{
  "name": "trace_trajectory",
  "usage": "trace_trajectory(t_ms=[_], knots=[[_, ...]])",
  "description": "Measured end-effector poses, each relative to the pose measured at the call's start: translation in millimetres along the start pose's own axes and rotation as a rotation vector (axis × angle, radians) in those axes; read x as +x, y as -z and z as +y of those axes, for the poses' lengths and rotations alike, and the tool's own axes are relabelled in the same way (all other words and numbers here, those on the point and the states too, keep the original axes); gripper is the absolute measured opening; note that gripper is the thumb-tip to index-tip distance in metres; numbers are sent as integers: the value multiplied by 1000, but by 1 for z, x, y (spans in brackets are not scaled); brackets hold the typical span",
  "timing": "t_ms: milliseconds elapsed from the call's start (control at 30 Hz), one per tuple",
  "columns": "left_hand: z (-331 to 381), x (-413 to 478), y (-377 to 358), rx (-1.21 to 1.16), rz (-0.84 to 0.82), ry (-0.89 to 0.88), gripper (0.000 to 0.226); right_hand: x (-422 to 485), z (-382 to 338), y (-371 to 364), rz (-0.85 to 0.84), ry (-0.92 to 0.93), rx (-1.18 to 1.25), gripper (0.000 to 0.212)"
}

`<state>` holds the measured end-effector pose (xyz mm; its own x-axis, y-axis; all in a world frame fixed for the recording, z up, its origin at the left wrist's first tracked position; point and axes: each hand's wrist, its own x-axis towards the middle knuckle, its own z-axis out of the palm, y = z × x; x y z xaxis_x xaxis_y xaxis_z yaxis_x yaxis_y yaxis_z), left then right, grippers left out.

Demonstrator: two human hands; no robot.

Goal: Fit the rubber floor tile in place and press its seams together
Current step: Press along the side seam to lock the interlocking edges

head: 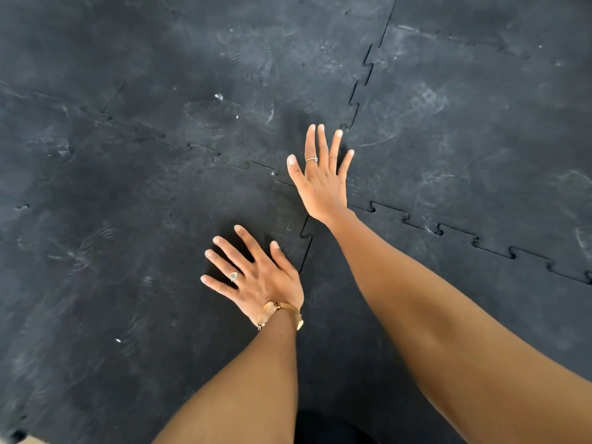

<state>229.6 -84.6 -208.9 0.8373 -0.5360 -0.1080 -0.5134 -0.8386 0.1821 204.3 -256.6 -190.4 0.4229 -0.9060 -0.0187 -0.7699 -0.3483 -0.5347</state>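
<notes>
Left hand [256, 277]: lay flat on the floor tile [160, 251], fingers spread, grasping nothing.
Right hand [323, 181]: reached forward over the seam [358, 91], fingers splayed, empty.

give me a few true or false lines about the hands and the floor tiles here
1. Both hands lie flat with fingers spread. True: left hand, right hand.
2. The right hand holds a mallet. False: it is empty.
3. A gold bracelet sits on the left wrist. True.
4. The tiles are bright red. False: they are black and scuffed.
5. The seams are straight. False: they interlock like puzzle edges.
</notes>
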Motion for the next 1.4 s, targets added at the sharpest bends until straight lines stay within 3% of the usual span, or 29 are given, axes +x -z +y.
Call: trace_trajectory(t_ms=[100, 167, 300, 367, 400, 467, 533, 700, 933, 1133, 1267, 1400], knots=[[0, 0, 2, 1, -6, -1, 65, 1, 0, 12, -16, -68, 276, 66], [1, -2, 3, 1, -6, -6, 65, 4, 1, 29, 101, -131, 429, 68], [1, -2, 3, -6, -15, -6, 65, 17, -5, 62, 626, 18, 243, 70], [0, -1, 1, 2, -3, -5, 65, 22, -10, 57, 744, 78, 114, 70], [0, -1, 0, 11, 7, -5, 65, 21, -9, 45, 625, 124, 19, 72], [1, -1, 0, 12, 10, -8, 65, 13, -1, 14, 201, 183, -192, 79], [2, -1, 0, 19, 12, -13, 65, 18, 12, -1, 3, 237, -238, 77], [2, -2, 3, 21, 10, 0, 65, 22, 15, 4, -7, 257, -146, 71], [3, -1, 7, -10, 1, 5, 65, 13, 9, 6, 40, 197, -282, 61], [2, -2, 3, -43, 25, -8, 65, -100, 13, 0, 28, -230, -285, 67], [1, -1, 2, -53, 33, -20, 65, -200, 17, -1, 67, -322, -355, 64], [1, -2, 2, -64, 32, -37, 64, -226, 19, -5, 80, -392, -384, 61]])
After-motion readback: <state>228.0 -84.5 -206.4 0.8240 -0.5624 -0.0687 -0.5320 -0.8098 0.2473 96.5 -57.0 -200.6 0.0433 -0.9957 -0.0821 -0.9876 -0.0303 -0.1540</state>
